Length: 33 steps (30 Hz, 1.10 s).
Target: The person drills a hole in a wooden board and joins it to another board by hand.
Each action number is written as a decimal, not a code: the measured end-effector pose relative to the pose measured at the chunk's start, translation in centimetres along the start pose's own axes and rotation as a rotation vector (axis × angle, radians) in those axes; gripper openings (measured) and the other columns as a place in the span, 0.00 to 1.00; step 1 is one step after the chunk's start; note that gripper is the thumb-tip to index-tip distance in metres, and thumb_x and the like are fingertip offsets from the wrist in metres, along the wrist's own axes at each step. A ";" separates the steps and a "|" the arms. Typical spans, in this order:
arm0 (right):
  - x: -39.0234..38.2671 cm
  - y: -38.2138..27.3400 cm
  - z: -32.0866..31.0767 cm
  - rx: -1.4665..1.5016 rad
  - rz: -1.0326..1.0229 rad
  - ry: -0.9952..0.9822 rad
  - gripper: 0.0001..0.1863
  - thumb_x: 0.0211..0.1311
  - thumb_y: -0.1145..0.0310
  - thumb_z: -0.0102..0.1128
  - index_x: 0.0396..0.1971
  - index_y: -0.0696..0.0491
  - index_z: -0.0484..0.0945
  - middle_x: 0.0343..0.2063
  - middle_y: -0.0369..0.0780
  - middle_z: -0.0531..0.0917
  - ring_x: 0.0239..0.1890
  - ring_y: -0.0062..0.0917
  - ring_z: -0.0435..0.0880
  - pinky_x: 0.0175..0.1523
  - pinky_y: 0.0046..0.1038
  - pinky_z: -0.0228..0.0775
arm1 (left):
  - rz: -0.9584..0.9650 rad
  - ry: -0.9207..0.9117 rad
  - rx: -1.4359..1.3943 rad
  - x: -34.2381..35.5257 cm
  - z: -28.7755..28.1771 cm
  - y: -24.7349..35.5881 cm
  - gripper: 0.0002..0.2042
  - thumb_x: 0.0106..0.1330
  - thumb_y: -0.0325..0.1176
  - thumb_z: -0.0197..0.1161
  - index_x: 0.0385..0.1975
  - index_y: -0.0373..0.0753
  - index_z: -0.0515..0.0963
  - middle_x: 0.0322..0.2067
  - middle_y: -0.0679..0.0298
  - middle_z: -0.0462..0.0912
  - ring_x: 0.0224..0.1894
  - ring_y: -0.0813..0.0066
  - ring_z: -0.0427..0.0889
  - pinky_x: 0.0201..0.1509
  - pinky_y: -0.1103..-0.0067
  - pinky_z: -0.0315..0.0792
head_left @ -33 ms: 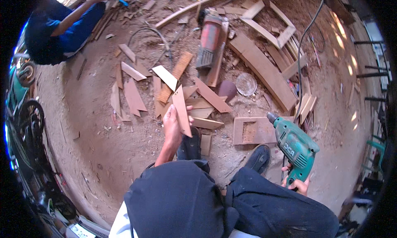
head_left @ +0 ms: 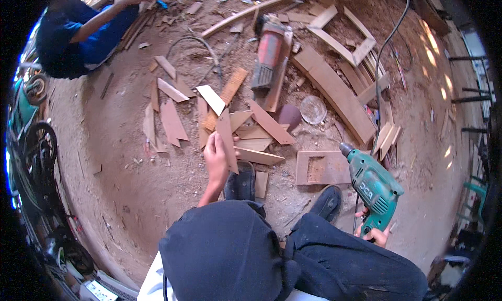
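Note:
My left hand (head_left: 216,155) grips a narrow, angle-cut wooden piece (head_left: 227,141), held upright above a pile of cut slats (head_left: 271,124). In my right hand (head_left: 372,233) is a green power drill (head_left: 377,191) by its handle, its chuck pointing up and leftward, with no bit that I can make out. Beneath the drill's front lies a wooden block with a square recess (head_left: 308,173). A pale slat (head_left: 211,97) and an orange-grained strip (head_left: 234,86) lie just beyond my left hand.
Beyond the pile lie a red grinder (head_left: 269,55), a long board (head_left: 334,97), a wooden frame (head_left: 361,52) and a round lid (head_left: 312,109). A co-worker (head_left: 89,31) in blue sits upper left. Bicycle-like items (head_left: 36,149) line the left edge; a cord (head_left: 384,50) hangs at right.
The piece in my left hand has turned slightly, and that hand has shifted a little to the left. The scene sits slightly shifted in the picture; both grips are the same.

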State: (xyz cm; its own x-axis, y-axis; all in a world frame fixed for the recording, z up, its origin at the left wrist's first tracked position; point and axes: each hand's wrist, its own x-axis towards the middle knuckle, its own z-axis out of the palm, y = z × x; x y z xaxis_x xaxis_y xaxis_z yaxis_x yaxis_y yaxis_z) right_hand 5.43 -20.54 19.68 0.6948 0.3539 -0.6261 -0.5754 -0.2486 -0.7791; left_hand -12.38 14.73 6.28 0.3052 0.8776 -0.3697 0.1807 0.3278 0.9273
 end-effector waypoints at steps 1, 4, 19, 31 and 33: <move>1.9 2.1 -0.1 0.039 -0.051 -0.090 0.42 0.25 0.76 0.49 0.55 0.66 0.61 0.45 0.56 0.74 0.23 0.35 0.80 0.25 0.30 0.73 | 0.030 0.000 0.032 0.1 -1.5 1.1 0.16 0.75 0.39 0.39 0.44 0.34 0.70 0.30 0.56 0.83 0.19 0.78 0.77 0.22 0.82 0.73; 3.9 4.3 -0.9 0.055 -0.098 -0.187 0.44 0.28 0.76 0.50 0.58 0.63 0.60 0.50 0.56 0.72 0.26 0.35 0.81 0.29 0.31 0.75 | -0.002 -0.002 -0.205 1.1 -6.4 2.3 0.16 0.75 0.39 0.40 0.48 0.35 0.69 0.33 0.56 0.81 0.25 0.76 0.80 0.28 0.79 0.76; 7.7 6.6 -1.4 0.091 -0.166 -0.361 0.44 0.32 0.77 0.53 0.61 0.61 0.56 0.56 0.54 0.66 0.28 0.33 0.80 0.33 0.32 0.74 | -0.151 -0.305 -0.528 -1.8 -2.8 1.5 0.28 0.58 0.16 0.56 0.57 0.42 0.53 0.41 0.50 0.75 0.42 0.55 0.81 0.44 0.62 0.82; 7.9 7.5 -3.7 0.102 -0.190 -0.402 0.45 0.35 0.78 0.55 0.63 0.60 0.54 0.60 0.52 0.62 0.29 0.32 0.80 0.36 0.32 0.73 | -0.360 -0.308 -0.188 -2.9 -2.3 -6.0 0.10 0.65 0.31 0.60 0.41 0.35 0.70 0.27 0.55 0.78 0.19 0.67 0.80 0.18 0.78 0.74; 8.2 7.9 -3.4 0.105 -0.190 -0.422 0.45 0.35 0.78 0.55 0.63 0.59 0.53 0.61 0.52 0.61 0.29 0.32 0.80 0.36 0.32 0.73 | -0.367 -0.366 -0.205 -2.9 -2.6 -5.7 0.08 0.66 0.31 0.58 0.40 0.35 0.70 0.26 0.55 0.78 0.18 0.67 0.80 0.17 0.79 0.73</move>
State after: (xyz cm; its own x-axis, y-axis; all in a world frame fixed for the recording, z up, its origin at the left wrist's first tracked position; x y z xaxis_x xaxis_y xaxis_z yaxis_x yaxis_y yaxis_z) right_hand 8.06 -22.68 8.23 0.5686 0.7249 -0.3889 -0.5111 -0.0592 -0.8575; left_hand -16.71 11.23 2.27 0.5676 0.5265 -0.6329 0.1621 0.6822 0.7130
